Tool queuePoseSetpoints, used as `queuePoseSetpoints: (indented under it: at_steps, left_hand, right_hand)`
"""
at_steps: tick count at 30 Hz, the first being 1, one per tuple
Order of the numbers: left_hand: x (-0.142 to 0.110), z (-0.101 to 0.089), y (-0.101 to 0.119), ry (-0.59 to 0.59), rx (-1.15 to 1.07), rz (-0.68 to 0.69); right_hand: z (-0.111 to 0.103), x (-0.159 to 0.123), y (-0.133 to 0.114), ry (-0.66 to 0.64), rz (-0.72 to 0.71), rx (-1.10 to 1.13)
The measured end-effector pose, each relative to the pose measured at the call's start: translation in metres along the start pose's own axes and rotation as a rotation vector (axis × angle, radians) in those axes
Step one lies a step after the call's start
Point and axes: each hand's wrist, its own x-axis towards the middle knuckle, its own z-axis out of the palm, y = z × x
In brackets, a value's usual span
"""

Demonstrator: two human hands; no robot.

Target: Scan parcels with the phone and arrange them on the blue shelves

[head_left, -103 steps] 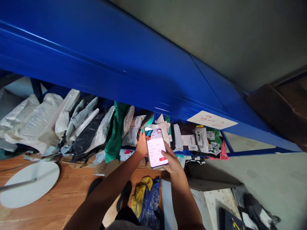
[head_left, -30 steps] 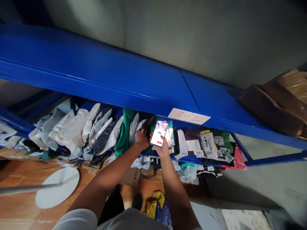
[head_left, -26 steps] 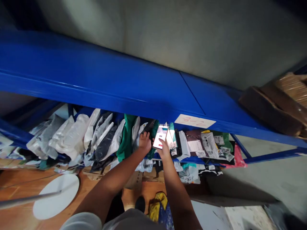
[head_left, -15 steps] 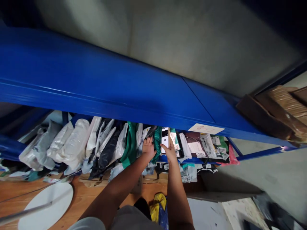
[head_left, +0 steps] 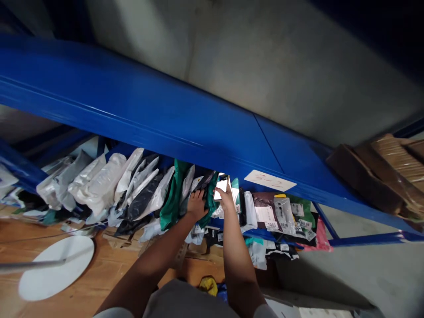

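Observation:
My right hand (head_left: pixel 226 199) is closed around a phone (head_left: pixel 220 190), whose lit screen is tilted and mostly white. To its left, my left hand (head_left: pixel 197 206) rests on the row of packed bags, its fingers apart and touching the top of a dark parcel. A dark green plastic parcel (head_left: pixel 210 201) stands between my two hands. Left of my left hand is a brighter green parcel (head_left: pixel 172 194). A brown-purple parcel (head_left: pixel 266 209) with a white label reading 7003 stands right of the phone, beside a white parcel (head_left: pixel 250 213).
A blue shelf beam (head_left: pixel 159 128) runs above the row, carrying a paper sign (head_left: pixel 270 180) marked 3-2. Cardboard boxes (head_left: pixel 371 172) are at the right. More parcels (head_left: pixel 256 252) lie on a lower level. A white round disc (head_left: pixel 56 269) stands at the lower left.
The view has shifted and tilted slightly. The phone has turned in my right hand, and its screen has gone from a page with dark parts to mostly white. My left hand stays at the parcels.

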Motion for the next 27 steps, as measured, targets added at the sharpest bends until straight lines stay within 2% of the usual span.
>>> queuePoseSetpoints:
  at_steps: [5, 8, 11, 17, 22, 27]
  left_hand:
    - [-0.001, 0.002, 0.009, 0.004, 0.043, -0.046]
    - [-0.002, 0.000, 0.016, 0.014, 0.064, -0.068]
    - [-0.003, -0.003, 0.020, 0.019, 0.075, -0.076]
    - [-0.002, -0.004, 0.023, -0.026, 0.066, -0.091]
    - [0.000, -0.002, 0.027, -0.100, 0.023, -0.082]
    - [0.002, 0.001, 0.023, -0.169, -0.041, -0.094]
  right_hand:
    - [0.022, 0.012, 0.011, -0.051, 0.051, 0.049]
    - [0.024, 0.007, 0.019, -0.071, 0.094, 0.110]
    - [0.006, -0.005, 0.019, -0.121, 0.154, 0.192]
    - [-0.046, -0.025, 0.005, -0.184, 0.160, 0.350]
    - [-0.071, -0.018, -0.014, -0.250, 0.202, 0.373]
    - [-0.096, -0.028, -0.039, -0.221, 0.147, 0.390]
